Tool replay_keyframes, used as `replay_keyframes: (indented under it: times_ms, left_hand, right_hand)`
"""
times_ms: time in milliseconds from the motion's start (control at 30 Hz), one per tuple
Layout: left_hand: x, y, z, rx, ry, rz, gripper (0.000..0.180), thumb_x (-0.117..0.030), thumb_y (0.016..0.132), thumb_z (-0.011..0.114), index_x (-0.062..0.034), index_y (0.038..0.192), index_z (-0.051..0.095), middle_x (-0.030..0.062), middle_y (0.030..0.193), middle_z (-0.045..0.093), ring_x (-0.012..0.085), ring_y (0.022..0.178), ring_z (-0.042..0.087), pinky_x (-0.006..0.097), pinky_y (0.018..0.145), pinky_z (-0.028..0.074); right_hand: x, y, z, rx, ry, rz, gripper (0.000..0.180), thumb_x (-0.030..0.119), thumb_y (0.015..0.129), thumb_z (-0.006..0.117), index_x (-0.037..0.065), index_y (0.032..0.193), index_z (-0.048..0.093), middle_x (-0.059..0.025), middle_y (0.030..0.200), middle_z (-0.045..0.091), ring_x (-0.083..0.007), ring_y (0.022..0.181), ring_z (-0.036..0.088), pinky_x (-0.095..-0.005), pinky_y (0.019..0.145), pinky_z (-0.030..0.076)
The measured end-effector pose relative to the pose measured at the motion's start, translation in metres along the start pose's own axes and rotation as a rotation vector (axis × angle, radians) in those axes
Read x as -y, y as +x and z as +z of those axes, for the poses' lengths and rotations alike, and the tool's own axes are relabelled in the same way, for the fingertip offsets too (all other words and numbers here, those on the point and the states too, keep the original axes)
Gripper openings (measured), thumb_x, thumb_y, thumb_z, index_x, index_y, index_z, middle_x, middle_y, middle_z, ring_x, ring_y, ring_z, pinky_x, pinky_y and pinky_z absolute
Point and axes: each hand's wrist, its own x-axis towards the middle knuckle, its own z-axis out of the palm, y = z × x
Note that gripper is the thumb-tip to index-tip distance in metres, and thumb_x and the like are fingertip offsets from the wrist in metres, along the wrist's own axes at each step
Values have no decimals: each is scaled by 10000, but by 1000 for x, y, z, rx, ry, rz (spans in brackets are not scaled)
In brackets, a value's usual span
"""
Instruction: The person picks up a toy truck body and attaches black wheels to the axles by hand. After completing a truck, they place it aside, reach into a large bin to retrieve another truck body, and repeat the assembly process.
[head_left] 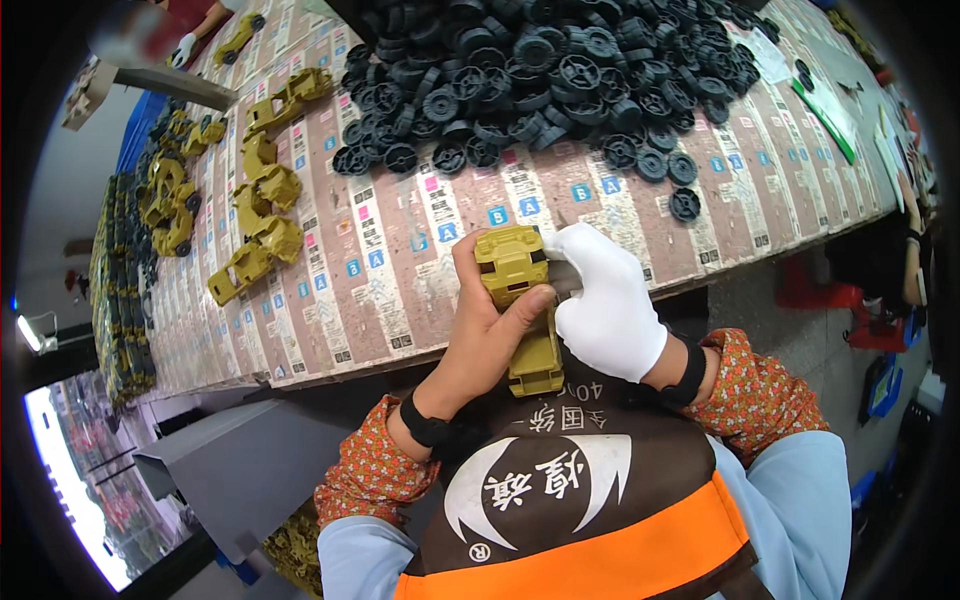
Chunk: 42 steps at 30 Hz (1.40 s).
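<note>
At the worktable, holds a yellow toy vehicle in the bare left hand; curls the gloved right hand beside it; cannot tell whether gripping.

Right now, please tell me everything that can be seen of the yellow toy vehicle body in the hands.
The toy vehicle body is mustard yellow and looks like moulded plastic. A boxy section with dark openings forms its far end; a narrower section extends toward the wearer. No wheel shows on it. The bare left hand grips it, thumb across its middle. The gloved right hand is at its right side, partly hiding it.
</note>
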Motion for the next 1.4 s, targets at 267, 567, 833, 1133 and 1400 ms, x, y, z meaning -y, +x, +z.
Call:
replay_keyframes:
  times_ms: [267,567,833,1133,1400]
  left_hand:
    - [-12,5,7,81,-90,-47,689,-207,979,748,-97,1463,270,78,1246,576,156,1125,598,337,960,525]
    - [-6,14,-21,-136,-498,-190,610,-189,953,766,-133,1432,394,48,1202,599,176,1051,638,360,895,582]
    - [3,17,-21,-261,-637,-108,415,-180,1014,674,-118,1369,467,56,1173,620,183,993,668,366,812,614]
    - [-1,23,-19,-407,-660,68,389,-206,1008,702,-130,1330,498,39,1136,634,167,957,679,336,795,614]
    - [-4,23,-9,-474,-556,167,395,-191,1008,705,-116,1329,487,36,1115,621,148,937,665,322,787,605]
  right_hand:
    - [11,-2,-41,31,22,163,294,-46,831,553,-7,1095,675,-217,975,722,-356,903,737,-383,793,575]
    - [-64,8,-119,-239,-764,327,198,219,926,715,41,1013,700,-166,1002,674,-371,901,675,-446,797,539]
    - [-62,6,-94,-138,-668,289,217,131,878,769,15,1001,633,-166,996,621,-382,882,634,-459,795,512]
    - [-12,9,-40,42,-83,89,278,59,889,758,12,1154,690,-132,1021,692,-242,917,716,-323,830,563]
    - [12,1,-2,60,-6,100,272,26,900,735,38,1170,697,-129,1027,685,-255,926,724,-326,821,572]
